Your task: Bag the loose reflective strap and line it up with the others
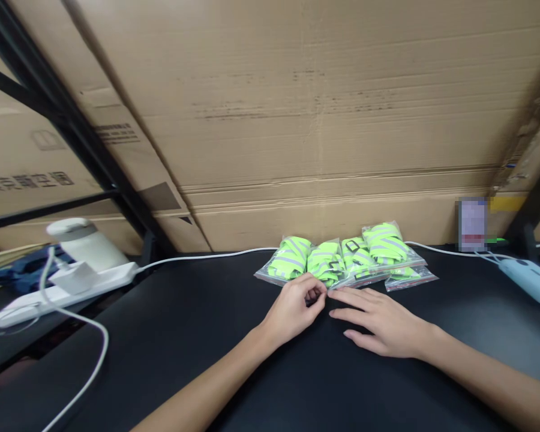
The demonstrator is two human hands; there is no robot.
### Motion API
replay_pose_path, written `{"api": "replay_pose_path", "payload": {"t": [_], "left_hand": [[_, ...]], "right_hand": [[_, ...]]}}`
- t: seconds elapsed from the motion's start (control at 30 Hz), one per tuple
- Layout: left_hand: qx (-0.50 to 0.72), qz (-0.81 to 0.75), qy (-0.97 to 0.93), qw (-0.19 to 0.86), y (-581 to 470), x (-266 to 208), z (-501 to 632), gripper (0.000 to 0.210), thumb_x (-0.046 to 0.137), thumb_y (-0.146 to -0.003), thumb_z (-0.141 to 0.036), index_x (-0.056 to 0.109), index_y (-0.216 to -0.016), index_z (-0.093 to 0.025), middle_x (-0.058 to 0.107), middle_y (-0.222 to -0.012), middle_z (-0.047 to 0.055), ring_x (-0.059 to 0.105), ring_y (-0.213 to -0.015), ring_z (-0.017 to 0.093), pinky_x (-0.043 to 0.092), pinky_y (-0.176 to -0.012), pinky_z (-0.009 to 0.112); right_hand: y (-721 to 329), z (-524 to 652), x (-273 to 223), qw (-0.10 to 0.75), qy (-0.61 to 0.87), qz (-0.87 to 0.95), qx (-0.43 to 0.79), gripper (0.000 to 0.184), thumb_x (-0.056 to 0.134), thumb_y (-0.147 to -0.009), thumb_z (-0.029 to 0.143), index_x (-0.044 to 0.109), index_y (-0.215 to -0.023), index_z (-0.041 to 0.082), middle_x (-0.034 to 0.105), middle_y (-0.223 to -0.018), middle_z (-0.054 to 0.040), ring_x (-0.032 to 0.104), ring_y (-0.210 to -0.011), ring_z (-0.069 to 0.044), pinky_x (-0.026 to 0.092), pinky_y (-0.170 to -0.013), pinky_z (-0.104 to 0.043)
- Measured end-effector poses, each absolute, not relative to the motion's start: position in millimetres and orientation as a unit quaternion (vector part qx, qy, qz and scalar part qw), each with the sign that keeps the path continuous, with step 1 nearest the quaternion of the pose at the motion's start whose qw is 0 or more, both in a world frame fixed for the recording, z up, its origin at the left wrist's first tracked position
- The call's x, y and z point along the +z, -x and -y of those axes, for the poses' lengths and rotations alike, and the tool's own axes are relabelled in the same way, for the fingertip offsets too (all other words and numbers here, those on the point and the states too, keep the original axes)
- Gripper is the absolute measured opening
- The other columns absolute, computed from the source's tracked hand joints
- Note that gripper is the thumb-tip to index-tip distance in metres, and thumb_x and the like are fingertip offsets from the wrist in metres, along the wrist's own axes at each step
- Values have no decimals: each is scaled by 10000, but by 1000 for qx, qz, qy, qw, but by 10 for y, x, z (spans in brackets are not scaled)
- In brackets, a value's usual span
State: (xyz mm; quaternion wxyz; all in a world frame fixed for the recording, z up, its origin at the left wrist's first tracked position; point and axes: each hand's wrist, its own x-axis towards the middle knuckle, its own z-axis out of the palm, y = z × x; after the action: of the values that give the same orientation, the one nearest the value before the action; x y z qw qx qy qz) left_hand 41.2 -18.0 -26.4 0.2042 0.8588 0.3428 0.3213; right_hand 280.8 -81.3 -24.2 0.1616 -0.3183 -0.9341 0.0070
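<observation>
Several clear zip bags lie in a row against the cardboard, each packed with folded neon-yellow straps with grey reflective stripes. My left hand (300, 305) is curled, its thumb and fingers closed at the near edge of the second zip bag from the left (326, 262). Just to its right, my right hand (378, 321) lies palm down with fingers stretched and apart, its fingertips by the same near edge. Black buckle pieces show in the middle zip bag (356, 255). Another zip bag (386, 243) rests at the right, partly over a flatter one (407, 276).
A white power strip (94, 288) with a plugged-in charger (73, 277) and a white bottle (87, 243) are at left. White cable (99, 354) trails over the black table (184, 360). At right are a light-blue device (531, 279) and a blurred upright phone-like item (472, 224). Cardboard (342, 120) stands behind.
</observation>
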Motion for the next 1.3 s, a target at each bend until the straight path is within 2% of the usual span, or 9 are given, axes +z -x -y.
{"api": "replay_pose_path", "payload": {"t": [0.2, 0.43, 0.57, 0.67, 0.77, 0.87, 1.0, 1.3], "left_hand": [[307, -340, -864, 208, -428, -265, 192, 123, 527, -944, -180, 647, -918, -199, 603, -916, 18, 564, -725, 130, 477, -686, 253], [298, -355, -860, 214, -418, -289, 163, 119, 518, -987, -222, 625, -940, -201, 605, -880, 11, 559, -722, 142, 460, -661, 256], [300, -336, -876, 170, -409, -258, 176, 110, 513, -996, -212, 612, -947, -207, 623, -896, 18, 592, -817, 172, 485, -742, 286], [310, -308, -891, 123, -410, -244, 194, 100, 513, -991, -186, 601, -952, -212, 631, -975, 33, 608, -932, 192, 506, -846, 322], [321, -314, -891, 66, -419, -256, 208, 85, 526, -977, -171, 598, -969, -215, 616, -1099, 56, 622, -1019, 209, 524, -871, 340], [323, -321, -890, 19, -430, -268, 221, 94, 509, -981, -161, 586, -967, -213, 624, -1137, 68, 626, -1078, 225, 539, -886, 357], [315, -323, -893, 6, -438, -261, 234, 110, 473, -995, -155, 558, -953, -212, 672, -1088, 59, 655, -1048, 225, 556, -873, 358], [301, -348, -888, -6, -446, -259, 248, 122, 431, -1017, -186, 544, -979, -210, 684, -1006, 31, 711, -835, 174, 559, -695, 269]], "right_hand": [[-2791, 821, -231, 148, 325, 934, 23, 423, 515, -1042, 337, 546, -1444, 209, 408, -1616, -108, 373, -1497, -242, 386, -1193, -448], [-2793, 826, -213, 154, 336, 929, 31, 442, 531, -1033, 349, 560, -1438, 176, 454, -1573, -164, 447, -1446, -284, 409, -1175, -453], [-2788, 817, -213, 151, 334, 930, 33, 457, 534, -1029, 342, 545, -1453, 171, 414, -1600, -167, 401, -1477, -290, 377, -1196, -459], [-2787, 823, -210, 155, 336, 929, 35, 458, 529, -1030, 345, 546, -1451, 167, 432, -1584, -178, 445, -1448, -296, 400, -1182, -452], [-2783, 833, -207, 161, 337, 927, 40, 456, 525, -1028, 344, 549, -1445, 164, 449, -1568, -187, 490, -1415, -302, 433, -1158, -447], [-2773, 834, -208, 168, 335, 926, 46, 454, 526, -1023, 332, 547, -1442, 160, 439, -1576, -186, 475, -1428, -298, 432, -1161, -438], [-2766, 830, -218, 170, 334, 926, 55, 439, 537, -1013, 324, 565, -1419, 160, 416, -1594, -183, 478, -1428, -289, 439, -1156, -415], [-2773, 851, -225, 177, 338, 922, 60, 436, 555, -997, 333, 575, -1406, 184, 401, -1610, -161, 497, -1415, -285, 456, -1142, -413]]}}
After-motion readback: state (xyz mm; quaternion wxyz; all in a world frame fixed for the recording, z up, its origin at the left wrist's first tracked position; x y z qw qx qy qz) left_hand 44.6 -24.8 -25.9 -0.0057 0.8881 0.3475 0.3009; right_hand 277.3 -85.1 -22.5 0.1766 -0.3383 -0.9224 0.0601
